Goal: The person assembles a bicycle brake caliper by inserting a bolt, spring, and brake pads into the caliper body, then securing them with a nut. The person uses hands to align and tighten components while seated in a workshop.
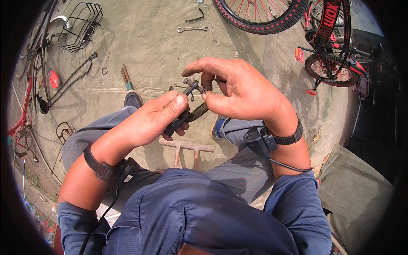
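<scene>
In front of my body, my left hand (159, 112) is closed around a dark metal part (189, 90) with curved arms, which looks like a bicycle brake caliper. A bolt (194, 85) runs across its upper end. My right hand (238, 89) comes in from the right, its thumb and fingers bent around the bolt's end by the part. The exact contact of the right fingertips is partly hidden. A dark curved strip (199, 111) extends below the part, between both hands.
Two wrenches (192, 29) (213, 32) lie on the concrete floor ahead. A wire basket (80, 27) and a chain (76, 78) lie at the left. A bicycle wheel (259, 17) and a small bicycle (331, 63) stand at the far right. A wooden stool (187, 145) is between my legs.
</scene>
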A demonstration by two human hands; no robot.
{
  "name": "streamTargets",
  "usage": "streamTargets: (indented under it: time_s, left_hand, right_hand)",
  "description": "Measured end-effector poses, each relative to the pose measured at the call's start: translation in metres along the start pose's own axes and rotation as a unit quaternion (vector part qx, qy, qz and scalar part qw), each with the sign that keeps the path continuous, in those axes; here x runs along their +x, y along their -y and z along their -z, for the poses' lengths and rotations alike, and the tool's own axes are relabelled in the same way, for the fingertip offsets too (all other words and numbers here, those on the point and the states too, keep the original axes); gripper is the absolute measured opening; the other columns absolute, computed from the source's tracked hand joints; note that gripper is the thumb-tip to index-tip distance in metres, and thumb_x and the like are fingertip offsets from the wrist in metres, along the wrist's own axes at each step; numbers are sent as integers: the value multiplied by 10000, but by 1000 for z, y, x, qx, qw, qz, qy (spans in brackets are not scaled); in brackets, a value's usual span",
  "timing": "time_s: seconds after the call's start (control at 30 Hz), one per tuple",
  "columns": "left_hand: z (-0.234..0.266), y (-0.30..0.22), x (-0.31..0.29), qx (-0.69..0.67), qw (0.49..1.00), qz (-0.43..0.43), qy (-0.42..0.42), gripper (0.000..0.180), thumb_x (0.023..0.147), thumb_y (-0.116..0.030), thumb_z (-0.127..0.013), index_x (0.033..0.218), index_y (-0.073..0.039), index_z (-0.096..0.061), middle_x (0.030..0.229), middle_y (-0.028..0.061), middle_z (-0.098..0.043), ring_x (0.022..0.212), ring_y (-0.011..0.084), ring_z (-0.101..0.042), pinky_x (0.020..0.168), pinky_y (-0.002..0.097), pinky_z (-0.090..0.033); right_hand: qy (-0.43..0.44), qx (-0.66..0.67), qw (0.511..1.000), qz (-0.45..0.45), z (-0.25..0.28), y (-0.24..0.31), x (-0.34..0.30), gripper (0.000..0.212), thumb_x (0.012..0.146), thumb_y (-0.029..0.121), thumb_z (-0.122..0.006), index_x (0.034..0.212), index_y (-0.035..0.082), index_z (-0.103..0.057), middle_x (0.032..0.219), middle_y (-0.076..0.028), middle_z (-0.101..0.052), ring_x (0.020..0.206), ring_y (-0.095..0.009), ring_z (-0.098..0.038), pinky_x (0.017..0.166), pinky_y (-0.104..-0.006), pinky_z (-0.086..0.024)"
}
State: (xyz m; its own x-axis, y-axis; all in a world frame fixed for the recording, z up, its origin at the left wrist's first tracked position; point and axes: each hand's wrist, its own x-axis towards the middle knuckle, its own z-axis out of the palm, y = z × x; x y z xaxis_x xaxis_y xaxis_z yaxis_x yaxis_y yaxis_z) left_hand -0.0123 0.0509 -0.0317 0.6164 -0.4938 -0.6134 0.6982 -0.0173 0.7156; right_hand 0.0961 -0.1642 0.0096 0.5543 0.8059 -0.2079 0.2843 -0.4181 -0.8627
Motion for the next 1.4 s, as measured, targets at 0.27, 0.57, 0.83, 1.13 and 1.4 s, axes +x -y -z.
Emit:
streamTargets:
  time_s: [0.27,0.57,0.83,1.13,1.4]
  left_hand:
    - [1,1,1,17,1000,2,3,683,988,-713,-371,1181,-82,-548,936,60,-668,847,138,-664,648,270,-506]
    - [-1,-1,0,-4,1000,3,-9,613,1018,-666,-375,1051,-79,-547,897,51,-644,815,116,-638,625,256,-491]
    - [-1,-2,0,-4,1000,4,-6,605,1019,-662,-377,1051,-81,-544,906,53,-641,822,119,-642,627,258,-499]
    - [1,-1,0,-8,1000,6,-5,608,1019,-659,-381,1065,-76,-545,918,64,-646,833,128,-652,631,260,-515]
    - [1,0,0,-14,1000,4,-11,615,1021,-658,-376,1080,-71,-550,917,67,-651,824,135,-658,630,264,-519]
  right_hand:
    - [-11,-2,1000,-9,-1,2,2,494,752,71,-632,1245,62,-651,772,-5,-622,506,-51,-422,479,-255,-358]
    - [0,19,999,-42,0,3,2,403,802,110,-662,1197,33,-657,801,-46,-670,588,-107,-498,544,-287,-409]
    - [-2,67,997,-40,-4,-10,0,335,873,125,-685,1185,3,-669,842,-14,-667,610,-30,-457,529,-233,-381]
    - [7,91,994,-64,-2,-11,0,330,887,155,-692,1181,7,-673,821,7,-648,634,-21,-467,547,-222,-385]
    - [18,130,987,-93,-3,-11,1,331,902,156,-688,1189,-6,-658,804,9,-639,684,-33,-510,584,-222,-410]
